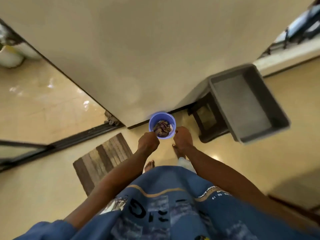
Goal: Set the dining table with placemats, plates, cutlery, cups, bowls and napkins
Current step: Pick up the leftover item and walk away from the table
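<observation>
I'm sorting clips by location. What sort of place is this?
Probably a home interior, near a wall corner rather than at the dining table. Signs: glossy tiled floor, a striped mat, a small purple bin of scraps on the floor between both hands, and a grey tub on a stool.

Purple bin [162, 125] — grey tub [249, 104] — brown-striped mat [102, 160], blue printed shirt [173, 205].

One head-worn wide-angle camera looks steeply down the person's front. The floor [52, 184] lies well below, edges bowed.
</observation>
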The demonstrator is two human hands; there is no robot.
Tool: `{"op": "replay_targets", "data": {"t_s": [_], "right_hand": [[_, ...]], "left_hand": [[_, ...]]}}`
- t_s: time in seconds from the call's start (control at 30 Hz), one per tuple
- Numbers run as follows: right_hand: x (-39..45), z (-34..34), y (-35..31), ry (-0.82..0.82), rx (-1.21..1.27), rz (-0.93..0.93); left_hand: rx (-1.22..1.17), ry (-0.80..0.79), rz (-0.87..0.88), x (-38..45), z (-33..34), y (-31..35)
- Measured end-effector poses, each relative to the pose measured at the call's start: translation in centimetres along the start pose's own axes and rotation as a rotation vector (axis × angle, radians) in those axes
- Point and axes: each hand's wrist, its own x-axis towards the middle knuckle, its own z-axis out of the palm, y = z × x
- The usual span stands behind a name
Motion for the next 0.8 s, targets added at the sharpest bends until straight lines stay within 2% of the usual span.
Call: {"op": "replay_targets", "data": {"t_s": [0.23,0.4,0.63,0.8], "right_hand": [[-10.0,3.7,2.9,0.159,0.137,0.283],[-18.6,6.7,7.3,0.276,0.265,0.509],[-34.5,10.9,13.1,0.567,0.543,0.885],[-47.3,17.6,16.2,0.653,0.66,1.055]], "left_hand": [[0.225,-0.084,0.316,-2.6,2.1,-1.0],[0.456,-0.247,0.639,-7.4,7.2,1.0],[0.706,-0.359,0.973,-17.6,14.6,4.1],[0.796,-0.412,1.092,-28.3,21.6,2.4]]}}
